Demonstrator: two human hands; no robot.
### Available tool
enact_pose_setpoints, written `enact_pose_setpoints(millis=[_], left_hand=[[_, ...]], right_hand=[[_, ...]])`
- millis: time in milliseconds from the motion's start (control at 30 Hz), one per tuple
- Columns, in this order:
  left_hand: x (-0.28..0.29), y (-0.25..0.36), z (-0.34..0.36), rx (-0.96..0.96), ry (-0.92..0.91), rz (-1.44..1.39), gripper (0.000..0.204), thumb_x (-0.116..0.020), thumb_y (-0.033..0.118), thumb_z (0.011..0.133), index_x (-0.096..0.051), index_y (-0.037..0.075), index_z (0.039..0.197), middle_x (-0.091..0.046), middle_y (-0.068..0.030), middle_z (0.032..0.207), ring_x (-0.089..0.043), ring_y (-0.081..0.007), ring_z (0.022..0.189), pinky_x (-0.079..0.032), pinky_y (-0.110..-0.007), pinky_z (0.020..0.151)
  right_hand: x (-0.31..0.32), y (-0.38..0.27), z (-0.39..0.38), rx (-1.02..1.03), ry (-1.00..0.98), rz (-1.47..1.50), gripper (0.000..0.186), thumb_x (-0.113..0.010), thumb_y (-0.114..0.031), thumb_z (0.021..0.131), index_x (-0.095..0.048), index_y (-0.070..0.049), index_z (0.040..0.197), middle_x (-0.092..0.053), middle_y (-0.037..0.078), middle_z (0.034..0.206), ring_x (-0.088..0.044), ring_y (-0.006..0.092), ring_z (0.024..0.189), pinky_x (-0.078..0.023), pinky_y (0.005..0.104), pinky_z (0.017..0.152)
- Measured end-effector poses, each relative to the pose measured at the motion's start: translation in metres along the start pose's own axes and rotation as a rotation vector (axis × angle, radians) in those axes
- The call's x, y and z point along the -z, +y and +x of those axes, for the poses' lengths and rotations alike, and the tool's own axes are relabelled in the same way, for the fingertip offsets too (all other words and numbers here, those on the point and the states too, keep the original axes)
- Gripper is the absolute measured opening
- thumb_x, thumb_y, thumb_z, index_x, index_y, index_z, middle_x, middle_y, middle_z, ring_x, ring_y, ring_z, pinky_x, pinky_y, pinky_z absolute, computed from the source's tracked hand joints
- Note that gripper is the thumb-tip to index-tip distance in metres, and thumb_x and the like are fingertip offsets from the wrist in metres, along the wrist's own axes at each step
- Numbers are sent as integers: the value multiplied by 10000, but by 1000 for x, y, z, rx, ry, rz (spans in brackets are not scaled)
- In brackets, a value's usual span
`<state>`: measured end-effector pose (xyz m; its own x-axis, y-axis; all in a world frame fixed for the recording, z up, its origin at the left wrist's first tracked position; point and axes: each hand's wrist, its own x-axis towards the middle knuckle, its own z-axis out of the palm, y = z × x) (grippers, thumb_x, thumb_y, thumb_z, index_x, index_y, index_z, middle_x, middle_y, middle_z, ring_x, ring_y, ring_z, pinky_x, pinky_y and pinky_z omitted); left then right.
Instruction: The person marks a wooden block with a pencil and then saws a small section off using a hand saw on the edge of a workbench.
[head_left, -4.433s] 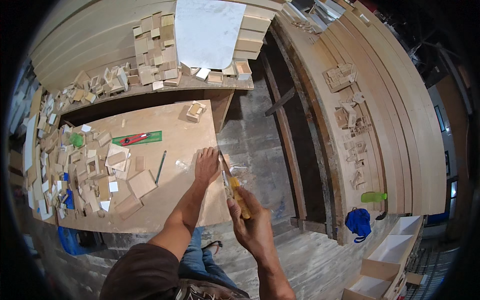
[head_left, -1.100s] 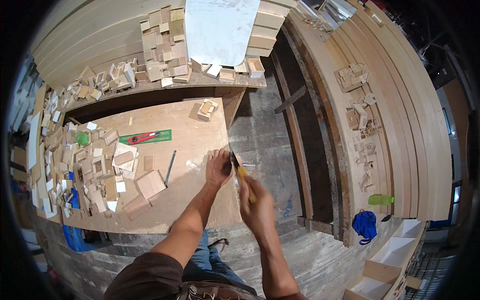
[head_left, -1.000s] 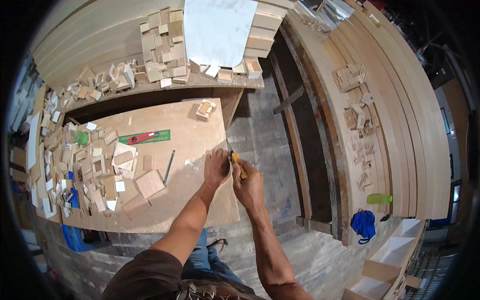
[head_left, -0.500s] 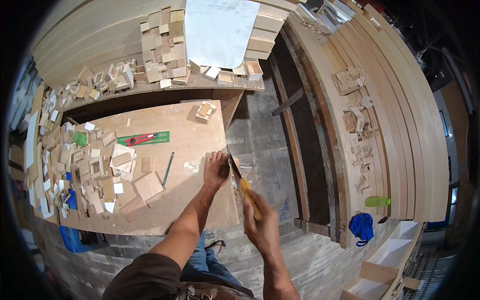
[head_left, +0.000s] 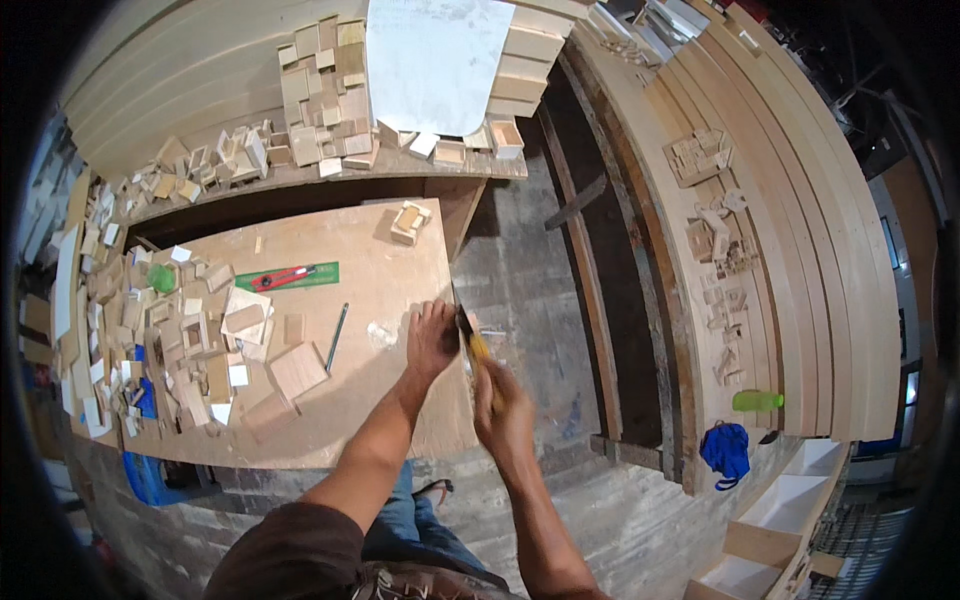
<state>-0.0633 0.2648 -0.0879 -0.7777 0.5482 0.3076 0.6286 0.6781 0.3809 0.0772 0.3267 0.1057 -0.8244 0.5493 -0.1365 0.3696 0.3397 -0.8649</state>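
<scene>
My right hand (head_left: 503, 405) is wrapped around the yellow handle of a hand saw (head_left: 478, 348), just off the right edge of the wooden work table (head_left: 370, 270). Its narrow dark blade points away from me, along that edge and close beside my left hand (head_left: 434, 335). The left hand presses down on the table's edge, its fingers bent and side by side; anything beneath them is hidden. Left of it lie a pencil (head_left: 338, 338) and a red utility knife (head_left: 282, 278) on a green ruler (head_left: 325, 275). A small wooden block assembly (head_left: 410, 223) sits near the far right corner.
Wooden offcuts and small boxes (head_left: 200, 335) crowd the table's left side. Behind stands a shelf with more blocks and a white panel (head_left: 435, 65). Stacked boards (head_left: 790, 250) on the right hold wooden pieces, a green bottle (head_left: 758, 401) and a blue bag (head_left: 724, 455).
My right hand has pushed the saw forward and slightly left, bringing the handle nearer my left hand. The left hand stays in place on the table's edge.
</scene>
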Motion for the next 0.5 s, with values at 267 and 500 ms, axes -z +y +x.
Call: enact_pose_setpoints(millis=[267,500], left_hand=[[0,-1,0,23,-35,77,293,-669,199,833,-555,84,1077,-553,-102,1070,-527,-279,1050,-406,-433,866],[-4,-8,4,45,-94,107,287,-650,230,850,-575,93,1091,-564,-95,1064,-539,-272,1066,-412,-419,892]], right_hand=[[28,-38,-53,-42,19,15,288,-612,-133,1014,-671,79,1200,-739,258,991,-748,277,914,-560,354,795],[12,-22,11,97,1,-66,299,-610,-140,1016,-673,86,1201,-730,282,962,-750,282,917,-563,361,798]])
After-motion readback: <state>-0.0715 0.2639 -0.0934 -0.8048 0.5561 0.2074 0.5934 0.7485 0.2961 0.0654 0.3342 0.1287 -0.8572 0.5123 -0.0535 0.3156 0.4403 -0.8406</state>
